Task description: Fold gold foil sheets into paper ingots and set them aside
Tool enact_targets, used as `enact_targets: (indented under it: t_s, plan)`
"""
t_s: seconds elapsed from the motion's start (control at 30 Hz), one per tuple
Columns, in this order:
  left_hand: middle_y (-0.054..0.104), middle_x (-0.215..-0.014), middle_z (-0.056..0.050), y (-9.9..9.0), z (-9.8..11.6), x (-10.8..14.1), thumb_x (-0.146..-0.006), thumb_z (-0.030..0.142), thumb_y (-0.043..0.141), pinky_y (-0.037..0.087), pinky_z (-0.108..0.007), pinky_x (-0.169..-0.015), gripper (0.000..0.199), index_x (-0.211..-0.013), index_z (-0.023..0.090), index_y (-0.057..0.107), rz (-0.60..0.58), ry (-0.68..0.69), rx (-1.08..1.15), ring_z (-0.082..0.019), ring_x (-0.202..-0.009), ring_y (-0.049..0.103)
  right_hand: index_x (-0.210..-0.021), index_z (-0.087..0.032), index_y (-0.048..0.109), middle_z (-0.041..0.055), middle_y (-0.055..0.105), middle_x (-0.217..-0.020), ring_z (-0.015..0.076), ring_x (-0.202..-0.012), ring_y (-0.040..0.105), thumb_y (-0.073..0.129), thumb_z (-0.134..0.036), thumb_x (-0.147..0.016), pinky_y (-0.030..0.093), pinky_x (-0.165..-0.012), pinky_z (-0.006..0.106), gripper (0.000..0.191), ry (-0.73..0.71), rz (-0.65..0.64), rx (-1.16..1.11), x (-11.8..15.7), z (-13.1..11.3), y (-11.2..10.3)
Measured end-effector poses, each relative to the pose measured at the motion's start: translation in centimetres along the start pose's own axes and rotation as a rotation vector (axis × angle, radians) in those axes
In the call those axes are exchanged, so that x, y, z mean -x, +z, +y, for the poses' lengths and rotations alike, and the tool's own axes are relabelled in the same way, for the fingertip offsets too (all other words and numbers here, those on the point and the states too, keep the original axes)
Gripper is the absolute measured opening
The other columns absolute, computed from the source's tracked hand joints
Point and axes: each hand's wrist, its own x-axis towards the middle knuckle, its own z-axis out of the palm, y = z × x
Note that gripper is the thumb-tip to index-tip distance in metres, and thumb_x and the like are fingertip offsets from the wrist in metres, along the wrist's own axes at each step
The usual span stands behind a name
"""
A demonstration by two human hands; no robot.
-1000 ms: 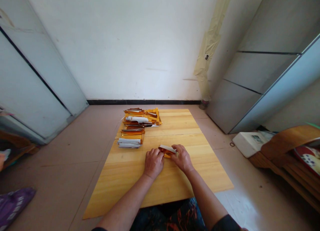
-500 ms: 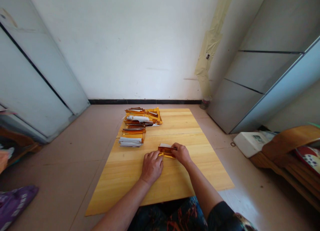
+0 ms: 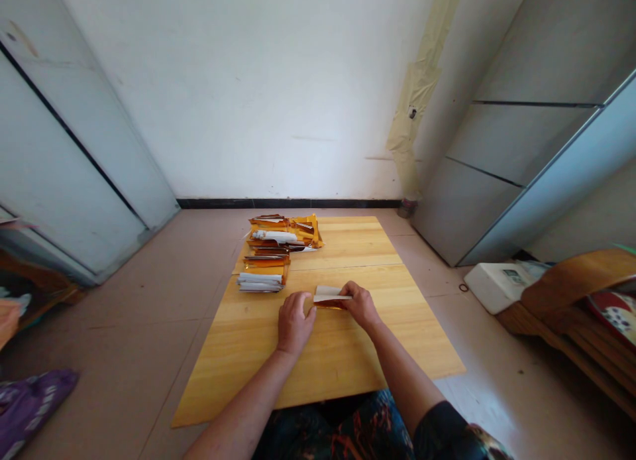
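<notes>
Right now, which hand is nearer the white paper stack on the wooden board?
The left. The left hand sits just right of the white paper stack, slightly closer to the person. The right hand is farther right, on a folded packet.

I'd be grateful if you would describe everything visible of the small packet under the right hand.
The small flat packet is a folded strip, white and paper-like on top over a glossy amber layer, lying on the pale wooden board. The right hand presses its right end; the left hand lies just beside it.
</notes>
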Motion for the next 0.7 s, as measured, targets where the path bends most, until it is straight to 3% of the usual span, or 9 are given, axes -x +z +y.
enact_targets:
  t_s: [0.2, 0.3, 0.43, 0.7]
  plan:
    - [0.064, -0.099, -0.003, 0.4, 0.4, -1.4, -0.073, 0.018, 0.062, 0.038, -0.033, -0.080, 0.026, -0.098, 0.023, 0.062, -0.142, -0.028, -0.125, -0.021, -0.098, 0.054, -0.072, -0.021, 0.056, -0.0033, 0.062, -0.068, 0.0131, -0.063, 0.056, 0.057, -0.025, -0.069, 0.041, -0.059, 0.021, 0.005, -0.082, 0.005, 0.078, 0.7, 1.0, 0.5]
    - [0.063, -0.099, -0.003, 0.6, 0.7, -1.4, -0.072, 0.020, 0.064, 0.036, -0.034, -0.080, 0.025, -0.096, 0.025, 0.065, -0.198, -0.031, -0.173, -0.021, -0.098, 0.053, -0.081, -0.021, 0.058, -0.0012, 0.064, -0.075, 0.0144, -0.069, 0.058, 0.056, -0.018, -0.068, 0.044, -0.065, 0.023, 0.013, -0.173, 0.013, 0.098, 0.8, 1.7, 0.8]
    - [0.063, -0.098, -0.002, 0.8, 0.7, -1.3, -0.073, 0.019, 0.062, 0.034, -0.034, -0.079, 0.023, -0.094, 0.026, 0.066, -0.202, -0.030, -0.178, -0.021, -0.097, 0.052, -0.088, -0.020, 0.061, 0.0014, 0.066, -0.081, 0.0160, -0.076, 0.060, 0.055, -0.013, -0.066, 0.047, -0.071, 0.026, 0.024, -0.237, 0.014, 0.103, 0.7, 2.5, 1.0]
    - [0.062, -0.094, -0.002, 0.5, 0.1, -1.3, -0.070, 0.006, 0.058, 0.036, -0.033, -0.080, 0.030, -0.089, 0.027, 0.067, -0.198, 0.048, -0.132, -0.019, -0.096, 0.051, -0.083, -0.020, 0.064, 0.0046, 0.064, -0.085, 0.0186, -0.083, 0.055, 0.051, -0.004, -0.064, 0.044, -0.077, 0.030, 0.028, -0.468, 0.002, 0.266, 1.4, 2.6, 0.4]
